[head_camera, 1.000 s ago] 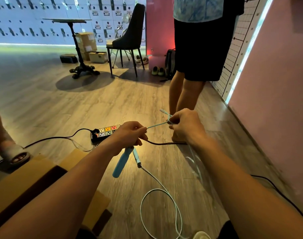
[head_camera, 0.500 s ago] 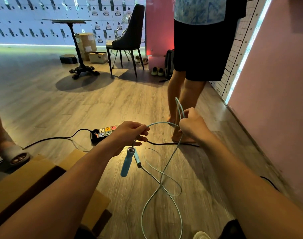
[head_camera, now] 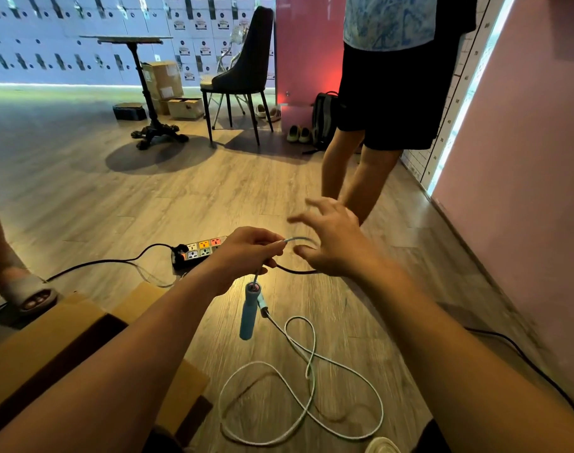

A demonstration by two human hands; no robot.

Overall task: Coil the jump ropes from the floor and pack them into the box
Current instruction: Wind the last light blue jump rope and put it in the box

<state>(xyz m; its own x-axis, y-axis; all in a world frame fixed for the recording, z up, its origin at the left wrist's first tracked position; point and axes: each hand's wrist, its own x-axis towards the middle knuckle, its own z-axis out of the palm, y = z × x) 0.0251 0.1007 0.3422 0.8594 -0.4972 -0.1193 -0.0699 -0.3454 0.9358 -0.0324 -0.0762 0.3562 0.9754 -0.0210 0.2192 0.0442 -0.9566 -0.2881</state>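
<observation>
My left hand [head_camera: 246, 253] pinches the light blue jump rope [head_camera: 308, 380] near its two handles. One blue handle [head_camera: 249, 313] dangles below my fist, with a thinner handle end beside it. A short arc of rope sticks out from my fingers toward my right hand [head_camera: 331, 243]. That hand is spread, fingers straight and blurred, just right of the arc and holding nothing. The remaining rope lies on the wooden floor in loose figure-eight loops. The open cardboard box [head_camera: 60, 348] sits at the lower left under my left forearm.
A power strip [head_camera: 199, 251] with a black cable lies on the floor behind my hands. A person's legs [head_camera: 354, 178] stand just beyond my right hand. A sandalled foot [head_camera: 24, 292] is at the left. A chair [head_camera: 243, 76], round table and boxes stand farther back. A pink wall runs along the right.
My right hand has let go of the rope loop it held up and spread open. The raised loop has dropped, and the rope now lies in loops on the floor.
</observation>
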